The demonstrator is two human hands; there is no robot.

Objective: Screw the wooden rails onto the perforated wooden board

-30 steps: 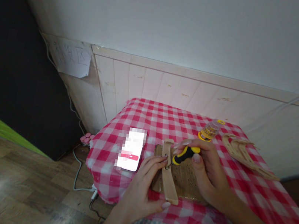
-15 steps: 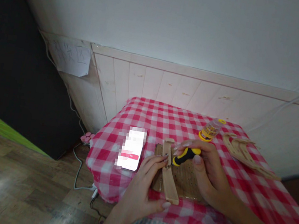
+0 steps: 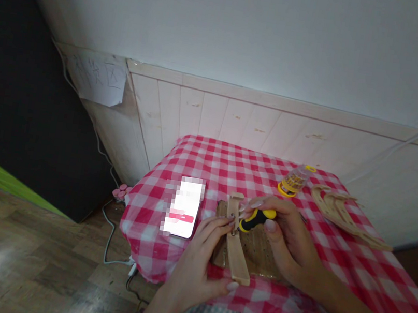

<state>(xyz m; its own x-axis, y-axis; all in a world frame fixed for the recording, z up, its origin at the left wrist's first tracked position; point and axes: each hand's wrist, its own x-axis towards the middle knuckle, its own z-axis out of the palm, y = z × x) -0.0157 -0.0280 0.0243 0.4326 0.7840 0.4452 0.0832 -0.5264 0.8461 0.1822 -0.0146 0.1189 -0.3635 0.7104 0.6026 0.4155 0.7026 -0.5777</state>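
Observation:
My right hand (image 3: 292, 242) is closed round a short yellow-and-black screwdriver (image 3: 258, 220), tilted with its front end at a small metal fitting on a curved pale wooden piece (image 3: 237, 260). The fitting looks like a ring or hook, too small to make out fully. With its fingers at that fitting and its thumb by the near end, my left hand (image 3: 204, 252) grips the wooden piece. Beneath it lies a brown wooden board (image 3: 261, 253) dotted with small dark holes.
A phone (image 3: 185, 208) with a lit screen lies left of the board on the checked tablecloth (image 3: 227, 162). Behind stands a clear case with yellow ends (image 3: 295, 181). Several curved wooden pieces (image 3: 342, 213) lie at right. A panelled wall (image 3: 215, 115) borders the table's back.
The screwdriver and my right hand have shifted slightly left, closer to the metal fitting. My left hand and the wooden piece stay in place.

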